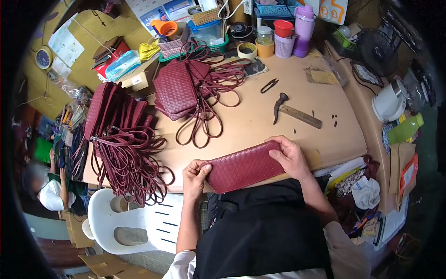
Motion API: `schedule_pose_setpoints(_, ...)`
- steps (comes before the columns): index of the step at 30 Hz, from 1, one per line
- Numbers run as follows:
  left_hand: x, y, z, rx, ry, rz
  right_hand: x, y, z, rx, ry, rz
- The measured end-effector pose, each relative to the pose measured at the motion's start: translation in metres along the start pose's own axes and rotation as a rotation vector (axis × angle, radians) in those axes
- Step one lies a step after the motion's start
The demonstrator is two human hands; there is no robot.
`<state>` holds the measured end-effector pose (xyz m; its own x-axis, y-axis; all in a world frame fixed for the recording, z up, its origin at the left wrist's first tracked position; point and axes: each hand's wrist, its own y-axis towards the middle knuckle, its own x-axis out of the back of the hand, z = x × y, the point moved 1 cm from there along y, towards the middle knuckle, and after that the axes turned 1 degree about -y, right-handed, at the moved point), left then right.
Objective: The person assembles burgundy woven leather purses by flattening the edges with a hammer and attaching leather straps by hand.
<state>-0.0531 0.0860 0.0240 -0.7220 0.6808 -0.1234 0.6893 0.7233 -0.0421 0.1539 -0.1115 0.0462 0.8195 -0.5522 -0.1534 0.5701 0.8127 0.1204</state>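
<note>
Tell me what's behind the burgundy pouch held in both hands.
Tabletop shows beyond the pouch; a strip of table edge and black cloth show on the near side. Whatever is directly behind it is covered.

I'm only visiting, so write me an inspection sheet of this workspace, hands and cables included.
Surface: brown-covered table, stained patch toward the far right.
Job's things: woven burgundy pouch at the near edge; left heap and back heap of burgundy goods with straps.
Clutter: hammer and snips lying loose; containers along the back.
Hands: left hand and right hand hold opposite ends of the pouch.
Cables: white cord near the wall outlet.
Surroundings: white chair, fan, another person.
</note>
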Motion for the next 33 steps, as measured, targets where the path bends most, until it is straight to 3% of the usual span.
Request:
schedule_pose_setpoints(5,-0.013,-0.004,-0.007,-0.055,0.113,-0.105,0.008,-0.014,-0.005,-0.052,-0.362,-0.078)
schedule_pose_setpoints(7,-0.014,-0.010,-0.018,-0.031,-0.064,-0.081,0.000,-0.023,-0.001,-0.094,-0.427,-0.092)
schedule_pose_setpoints(9,-0.025,-0.030,-0.061,0.123,-0.204,-0.061,-0.014,-0.036,0.020,-0.339,0.512,-0.158)
schedule_pose_setpoints(11,-0.013,-0.031,-0.077,0.075,-0.279,0.178,-0.013,-0.032,0.027,-0.441,0.469,-0.219)
schedule_pose_setpoints(12,-0.013,-0.026,-0.082,0.073,-0.290,0.204,-0.008,-0.029,0.020,-0.345,0.346,-0.196)
schedule_pose_setpoints(13,-0.007,-0.014,-0.075,0.035,-0.103,0.202,0.000,-0.024,0.009,-0.248,0.225,-0.169)
schedule_pose_setpoints(14,-0.010,0.000,-0.067,0.068,-0.022,0.194,0.021,-0.018,-0.014,-0.206,-0.095,-0.133)
schedule_pose_setpoints(15,-0.014,0.011,-0.056,0.100,0.057,0.185,0.025,-0.015,-0.026,-0.204,-0.094,-0.124)
schedule_pose_setpoints(17,-0.013,0.024,-0.011,0.059,0.012,0.183,0.030,-0.008,-0.037,-0.027,-0.352,-0.285)
schedule_pose_setpoints(21,-0.027,0.015,0.019,0.106,-0.339,0.099,0.029,-0.015,-0.035,0.048,-0.266,-0.340)
schedule_pose_setpoints(27,-0.036,0.001,0.010,0.306,-0.504,0.175,0.035,-0.021,-0.041,0.135,-0.231,-0.306)
schedule_pose_setpoints(33,-0.034,-0.004,0.019,0.065,-0.305,0.157,0.037,-0.022,-0.044,0.134,-0.277,-0.422)
